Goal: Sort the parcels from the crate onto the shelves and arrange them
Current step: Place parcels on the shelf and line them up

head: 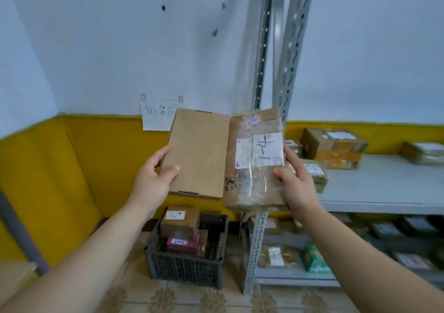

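The left hand point(156, 180) grasps a plain brown parcel point(197, 154) at its lower left edge, with the thumb on the front face, in the middle of the frame. The right hand point(295, 182) grasps a taped parcel with a white label point(254, 163) at its lower right edge. The two parcels seem to touch along their inner sides. Both are held in the air above the dark crate point(185, 269) at the lower middle, where more parcels point(180, 223) lie. The grey shelf point(384, 187) at the right of the frame carries several boxes point(334, 146).

Each parcel is held by one hand only, at one edge, so I think the main risk is a slip. The taped one looks glossy and bulky, and it may turn out of the fingers and fall on the crate. A second risk is the metal post point(257, 247) below it, because a quick swing to the right may knock the parcel against the frame. The plain parcel shows no label on this face, so it may go to a wrong shelf
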Demonstrator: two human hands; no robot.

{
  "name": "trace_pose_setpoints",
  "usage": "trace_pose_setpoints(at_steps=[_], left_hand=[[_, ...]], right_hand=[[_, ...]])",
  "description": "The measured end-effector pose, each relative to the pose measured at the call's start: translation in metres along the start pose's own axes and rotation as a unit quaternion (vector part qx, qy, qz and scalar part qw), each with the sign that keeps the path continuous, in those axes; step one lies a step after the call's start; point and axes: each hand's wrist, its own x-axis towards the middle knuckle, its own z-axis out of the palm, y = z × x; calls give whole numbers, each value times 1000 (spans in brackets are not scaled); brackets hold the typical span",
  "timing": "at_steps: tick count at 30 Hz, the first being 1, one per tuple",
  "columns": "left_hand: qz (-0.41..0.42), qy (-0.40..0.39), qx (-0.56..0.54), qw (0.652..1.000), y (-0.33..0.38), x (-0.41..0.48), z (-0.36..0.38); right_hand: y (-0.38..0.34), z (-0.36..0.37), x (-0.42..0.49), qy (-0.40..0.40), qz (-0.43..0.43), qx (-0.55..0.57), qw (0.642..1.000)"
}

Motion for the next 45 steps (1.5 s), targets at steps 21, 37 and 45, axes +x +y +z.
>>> trace_pose_setpoints(at_steps=[21, 37, 45], left_hand=[[-16, -264, -124, 956, 153, -216, 447], [-72, -324, -109, 937, 129, -121, 702], [-116, -255, -99, 955, 88, -52, 708]], right_hand=[[-58, -499, -118, 308, 14, -45, 950], [-23, -642, 62, 332, 58, -51, 940], [27, -643, 184, 259, 109, -70, 957]])
